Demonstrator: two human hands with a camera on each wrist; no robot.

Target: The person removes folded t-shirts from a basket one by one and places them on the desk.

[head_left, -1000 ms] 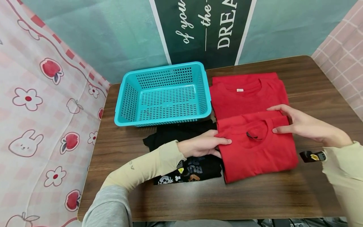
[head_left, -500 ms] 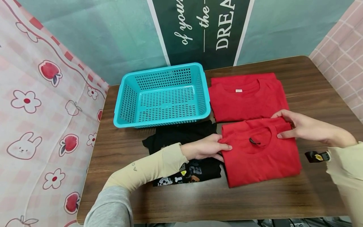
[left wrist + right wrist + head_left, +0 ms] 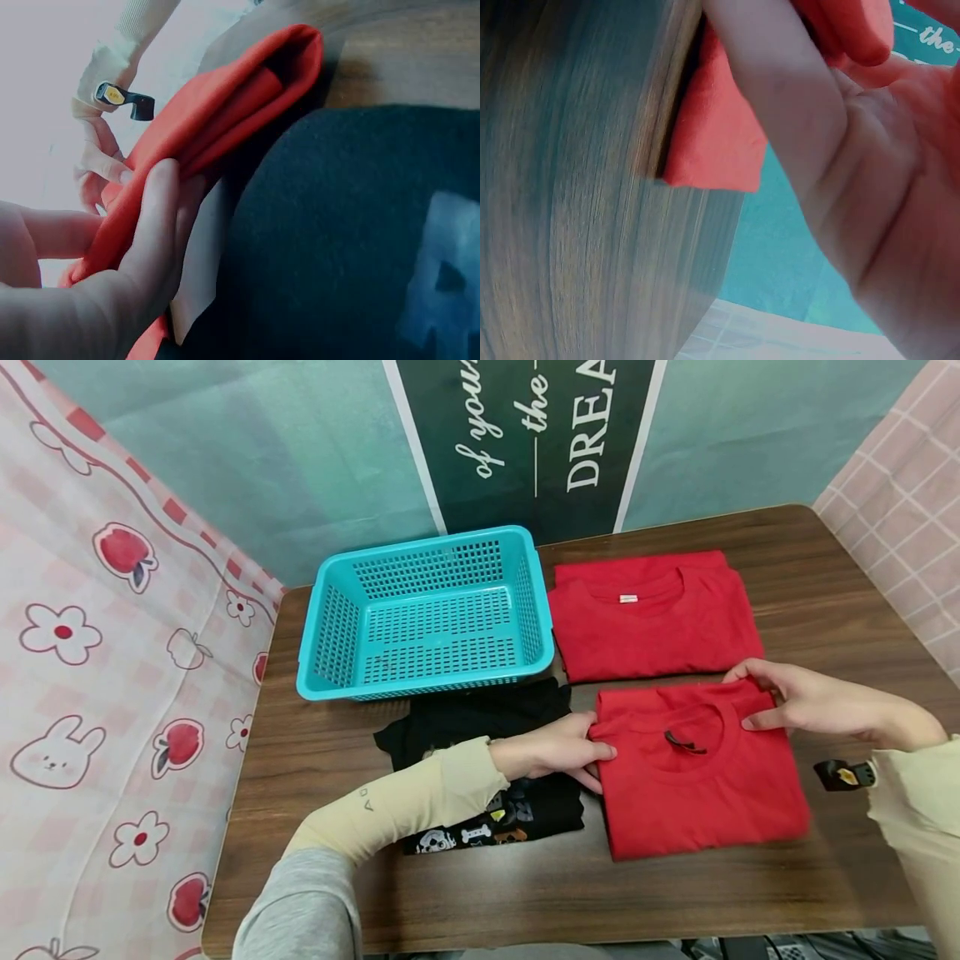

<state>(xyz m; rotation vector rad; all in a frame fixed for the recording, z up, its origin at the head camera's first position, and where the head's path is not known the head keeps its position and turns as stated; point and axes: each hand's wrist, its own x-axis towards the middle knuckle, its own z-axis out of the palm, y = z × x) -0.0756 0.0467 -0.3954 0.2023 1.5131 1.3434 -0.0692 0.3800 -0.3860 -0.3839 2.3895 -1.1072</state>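
A folded red T-shirt [image 3: 697, 802] lies at the front right of the table, its round neckline facing up with a dark tag inside. My left hand [image 3: 558, 747] pinches its left edge, thumb on top and fingers beneath; the left wrist view shows the folded layers [image 3: 225, 112] between thumb and fingers. At the upper right corner, my right hand [image 3: 798, 697] grips the shirt between thumb and fingers. Under my left forearm lies a folded black T-shirt [image 3: 487, 710] with a printed front, partly hidden. A second folded red T-shirt [image 3: 660, 635] with a white label lies behind the first.
A turquoise plastic basket [image 3: 420, 685] with nothing in it stands at the back left, beside the rear red shirt. The brown wooden table [image 3: 525, 902] reaches a teal wall hanging [image 3: 300, 460] behind, a patterned curtain [image 3: 135, 693] at left and pink tiles [image 3: 907, 518] at right.
Both hands have moved the front red T-shirt toward the front and slightly right. It overlapped the rear red shirt before; now a strip of table shows between them.
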